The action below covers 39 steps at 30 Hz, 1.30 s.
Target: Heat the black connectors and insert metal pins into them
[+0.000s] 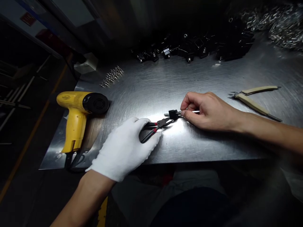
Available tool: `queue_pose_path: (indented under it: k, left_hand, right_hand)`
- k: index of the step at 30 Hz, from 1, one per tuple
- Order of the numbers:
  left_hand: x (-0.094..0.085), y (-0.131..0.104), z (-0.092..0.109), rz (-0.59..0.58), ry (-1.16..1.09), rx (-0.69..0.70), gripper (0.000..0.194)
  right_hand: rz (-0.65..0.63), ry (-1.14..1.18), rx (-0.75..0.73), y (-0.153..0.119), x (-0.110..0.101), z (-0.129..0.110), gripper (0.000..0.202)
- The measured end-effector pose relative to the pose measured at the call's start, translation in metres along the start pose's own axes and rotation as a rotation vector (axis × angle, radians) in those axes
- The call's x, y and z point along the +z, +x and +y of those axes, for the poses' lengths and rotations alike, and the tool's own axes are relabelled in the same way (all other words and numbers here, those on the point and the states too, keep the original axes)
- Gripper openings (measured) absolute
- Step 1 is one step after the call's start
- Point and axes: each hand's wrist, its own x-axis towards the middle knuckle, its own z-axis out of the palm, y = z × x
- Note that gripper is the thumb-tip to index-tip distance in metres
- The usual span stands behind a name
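My left hand [125,145], in a white glove, is closed around the dark handles of a pair of pliers [162,123] with red bands. The plier tips reach to a small black block [173,114] and seem to touch it; the exact contact is too small to make out. A thin metal rod [166,114] sticks out of the block's left side. On the other side my bare right hand [205,110] pinches a slim metallic piece [196,111] between thumb and forefinger, in line with the block. Whether rod and slim piece are one part I cannot tell.
A yellow heat gun [77,116] stands at the left, its cord over the table's front edge. Small metal pins [112,76] lie behind it. Cream-handled cutters [254,99] rest at right. Black parts [194,49] and a shiny heap of metal pieces [286,30] line the back.
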Motion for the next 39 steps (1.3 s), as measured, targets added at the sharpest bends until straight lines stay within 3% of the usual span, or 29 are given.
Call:
queue_pose_path:
  k: [15, 19, 24, 29, 39]
  left_hand:
    - [-0.004, 0.009, 0.008, -0.106, -0.092, 0.087, 0.034]
    - [0.004, 0.007, 0.007, -0.071, -0.002, 0.137, 0.031]
    - [0.011, 0.003, 0.002, -0.045, 0.178, 0.169, 0.033]
    - [0.01, 0.002, -0.001, -0.043, 0.256, 0.153, 0.034]
    - [0.017, 0.001, 0.008, -0.019, 0.345, 0.098, 0.04]
  right_hand:
    - [-0.001, 0.058, -0.142, 0.002, -0.003, 0.011, 0.022]
    - [-0.029, 0.064, -0.14, 0.002, -0.004, 0.011, 0.023]
    - [-0.175, 0.017, -0.098, 0.0, -0.02, 0.011, 0.011]
    - [-0.151, -0.004, -0.053, -0.002, -0.031, 0.012, 0.011]
    - [-0.137, -0.088, -0.118, -0.003, -0.034, 0.01, 0.013]
